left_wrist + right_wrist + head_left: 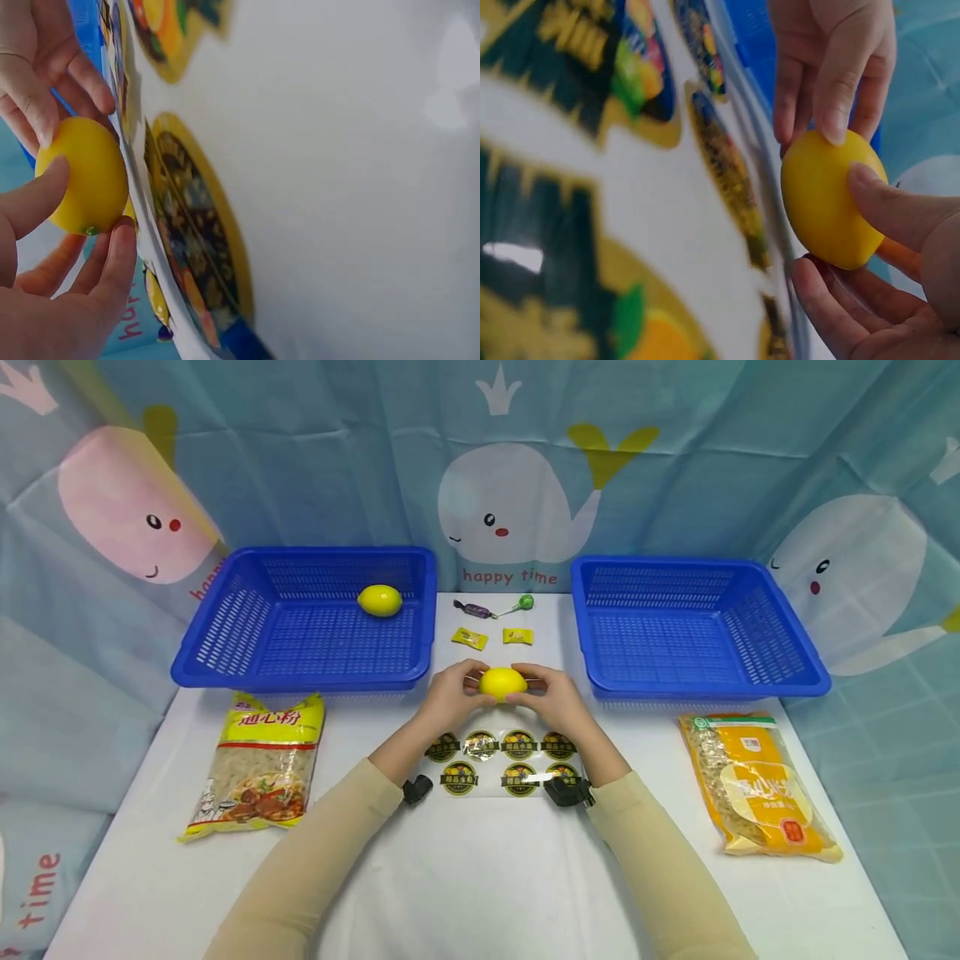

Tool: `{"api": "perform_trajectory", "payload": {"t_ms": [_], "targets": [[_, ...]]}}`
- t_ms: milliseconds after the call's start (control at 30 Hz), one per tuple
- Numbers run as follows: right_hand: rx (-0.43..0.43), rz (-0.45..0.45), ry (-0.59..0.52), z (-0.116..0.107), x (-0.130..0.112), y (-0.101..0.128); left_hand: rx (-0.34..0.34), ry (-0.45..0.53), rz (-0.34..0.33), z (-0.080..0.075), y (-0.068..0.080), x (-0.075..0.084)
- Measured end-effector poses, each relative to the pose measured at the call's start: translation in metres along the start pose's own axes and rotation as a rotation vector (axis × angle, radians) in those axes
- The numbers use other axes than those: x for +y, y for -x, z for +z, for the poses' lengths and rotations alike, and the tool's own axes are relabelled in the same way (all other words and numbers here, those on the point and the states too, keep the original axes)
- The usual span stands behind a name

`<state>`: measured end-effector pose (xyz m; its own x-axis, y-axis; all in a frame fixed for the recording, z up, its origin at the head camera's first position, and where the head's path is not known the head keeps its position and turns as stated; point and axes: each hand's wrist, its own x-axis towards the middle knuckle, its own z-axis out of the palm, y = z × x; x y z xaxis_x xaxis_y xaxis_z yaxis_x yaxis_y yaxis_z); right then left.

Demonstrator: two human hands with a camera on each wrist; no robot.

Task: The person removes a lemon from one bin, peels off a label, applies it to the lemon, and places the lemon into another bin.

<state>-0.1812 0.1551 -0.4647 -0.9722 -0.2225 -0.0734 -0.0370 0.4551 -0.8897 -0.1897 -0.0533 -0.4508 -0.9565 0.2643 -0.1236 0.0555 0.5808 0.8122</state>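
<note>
Lemon at centre frame, held between both hands just above the white table, in front of the gap between the two baskets. Left hand and right hand each curled round one end, fingertips and thumbs pinching it; confirmed close up in both wrist views, yellow skin clasped from both sides.

Judged about halfway: second lemon already lying in the left blue basket, upper left of centre; right blue basket holding nothing visible. Remaining on the table: four sweets above the hands, a sheet of round stickers below them, a noodle bag at lower left, an orange bag at lower right.

Readable: "happy time" in pink on the whale curtain behind; yellow header of the noodle bag printed with Chinese characters, apparently 通心粉. Sticker and orange-bag print too small to read.
</note>
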Motion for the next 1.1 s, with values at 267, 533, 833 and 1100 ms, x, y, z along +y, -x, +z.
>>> {"api": "perform_trajectory", "payload": {"t_ms": [267, 533, 833, 1100], "targets": [[-0.004, 0.015, 0.027, 0.003, 0.006, -0.007, -0.056, 0.054, -0.027, -0.004, -0.010, -0.005], [-0.035, 0.023, 0.028, 0.002, 0.004, -0.007, -0.088, 0.073, -0.056, -0.008, -0.010, -0.004], [-0.039, 0.030, 0.018, 0.000, 0.002, -0.007, -0.099, 0.064, -0.055, -0.013, -0.006, -0.002], [-0.042, 0.029, 0.033, 0.000, 0.001, -0.007, -0.104, 0.064, -0.035, -0.013, -0.005, -0.001]]}}
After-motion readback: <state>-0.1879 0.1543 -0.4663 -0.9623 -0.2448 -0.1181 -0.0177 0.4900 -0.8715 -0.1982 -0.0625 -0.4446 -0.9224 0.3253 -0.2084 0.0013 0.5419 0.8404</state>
